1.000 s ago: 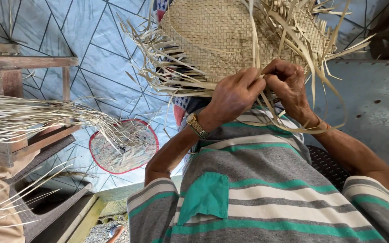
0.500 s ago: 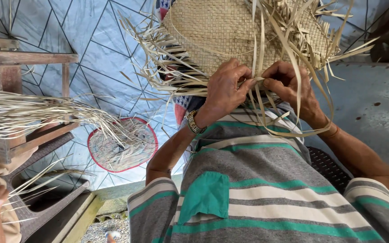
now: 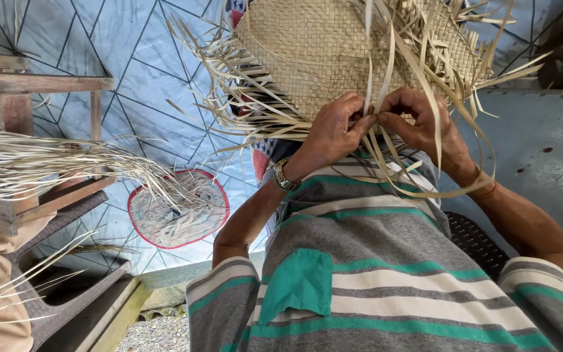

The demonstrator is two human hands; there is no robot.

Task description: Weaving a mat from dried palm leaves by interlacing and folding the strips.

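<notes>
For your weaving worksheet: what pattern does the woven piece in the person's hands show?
A pale straw checkerboard plait on the woven piece, with loose strips at its edges; head view.

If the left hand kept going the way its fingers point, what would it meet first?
The left hand points across toward the right hand, fingertips almost meeting over a loose straw strip of the woven mat. It would likely meet that strip, then the right fingertips; depth is unclear.

Both my hands raised, fingertips meeting

My left hand (image 3: 333, 133) and right hand (image 3: 421, 124) are lifted in front of me, knuckles outward, fingers curled and pinching together where the two hands touch. Both forearms angle upward from bent elbows, the left wrist banded, short striped sleeves at my upper arms.
</notes>
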